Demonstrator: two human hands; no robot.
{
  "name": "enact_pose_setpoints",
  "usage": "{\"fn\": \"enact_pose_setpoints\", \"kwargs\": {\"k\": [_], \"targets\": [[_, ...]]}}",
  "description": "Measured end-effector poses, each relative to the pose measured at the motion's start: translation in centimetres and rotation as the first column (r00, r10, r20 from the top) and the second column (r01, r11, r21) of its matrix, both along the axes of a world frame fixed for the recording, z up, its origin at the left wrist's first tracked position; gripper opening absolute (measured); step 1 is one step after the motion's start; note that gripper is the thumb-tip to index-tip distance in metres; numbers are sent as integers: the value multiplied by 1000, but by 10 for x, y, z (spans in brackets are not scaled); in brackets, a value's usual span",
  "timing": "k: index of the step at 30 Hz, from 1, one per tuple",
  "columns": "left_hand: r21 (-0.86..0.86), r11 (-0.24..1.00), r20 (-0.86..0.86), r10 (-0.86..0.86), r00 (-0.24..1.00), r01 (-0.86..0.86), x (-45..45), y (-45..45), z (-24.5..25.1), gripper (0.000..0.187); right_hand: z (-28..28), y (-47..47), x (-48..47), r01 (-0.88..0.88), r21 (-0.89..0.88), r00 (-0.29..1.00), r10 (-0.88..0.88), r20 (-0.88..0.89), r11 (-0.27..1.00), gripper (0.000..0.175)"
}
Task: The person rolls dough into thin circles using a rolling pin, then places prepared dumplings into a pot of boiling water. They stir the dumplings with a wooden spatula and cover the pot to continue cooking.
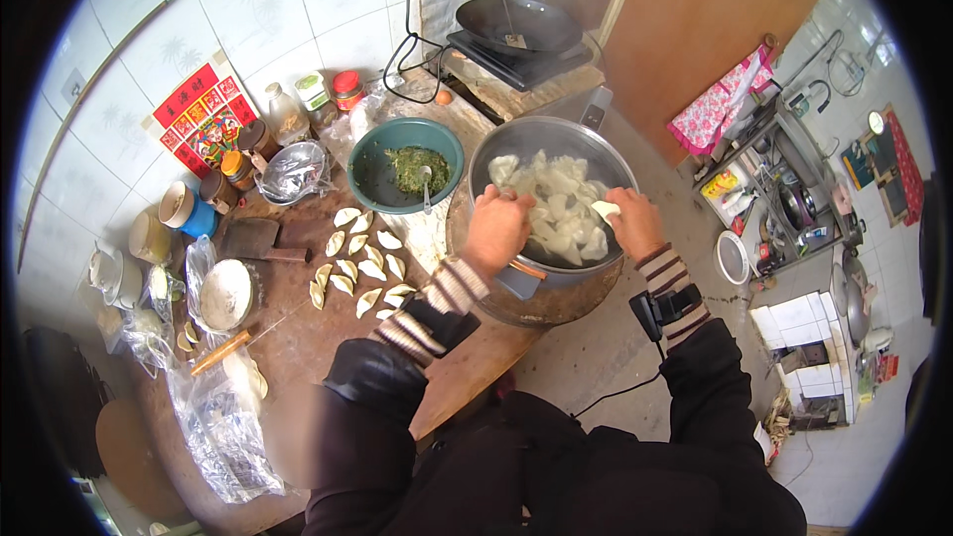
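A metal pan (pixel 484 135) with two handles stands on a round wooden board (pixel 514 313), holding many pale dumplings (pixel 560 201) under light steam. Above its left side is my left hand (pixel 497 227), fingers bent downward; whether it holds anything is hidden. My right hand (pixel 634 222), at the pan's right rim, pinches one pale dumpling (pixel 604 209). More uncooked-looking dumplings (pixel 373 270) lie spread on the brown tabletop, left of my left forearm. Behind them a green bowl (pixel 365 190) contains chopped green filling (pixel 413 167) and a metal spoon (pixel 426 190).
A cleaver (pixel 253 238), a bowl of flour (pixel 225 296), a rolling pin (pixel 221 352) and plastic bags (pixel 223 435) are on the table's left part. Jars (pixel 287 115) line the tiled wall. A black wok (pixel 519 26) sits on a cooker behind the pan. A cable hangs from my right wrist.
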State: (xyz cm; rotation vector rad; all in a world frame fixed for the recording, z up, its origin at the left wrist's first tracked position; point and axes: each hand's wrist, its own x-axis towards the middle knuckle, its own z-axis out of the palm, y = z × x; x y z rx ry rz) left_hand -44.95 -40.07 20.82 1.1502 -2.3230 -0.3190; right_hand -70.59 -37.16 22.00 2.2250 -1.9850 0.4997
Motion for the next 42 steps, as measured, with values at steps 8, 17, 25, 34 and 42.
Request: {"fn": "enact_pose_setpoints", "kwargs": {"k": [8,17,25,34,42], "targets": [[-165,985,-472,-30,881,-55,47,37,14,32,76,99,118,-265,-536,829,473,298,801,20],[193,692,-32,713,700,-696,285,69,-110,30,-65,75,257,-545,231,780,385,494,806,40],[213,655,43,735,676,-725,299,69,-174,47,-143,52,293,-367,401,930,316,189,839,41],[-33,762,-278,614,738,-647,272,69,-163,28,-166,27,295,-533,253,839,466,281,808,44],[206,933,152,267,952,-295,232,92,-158,46,-169,18,289,-609,360,788,588,181,706,48]]}}
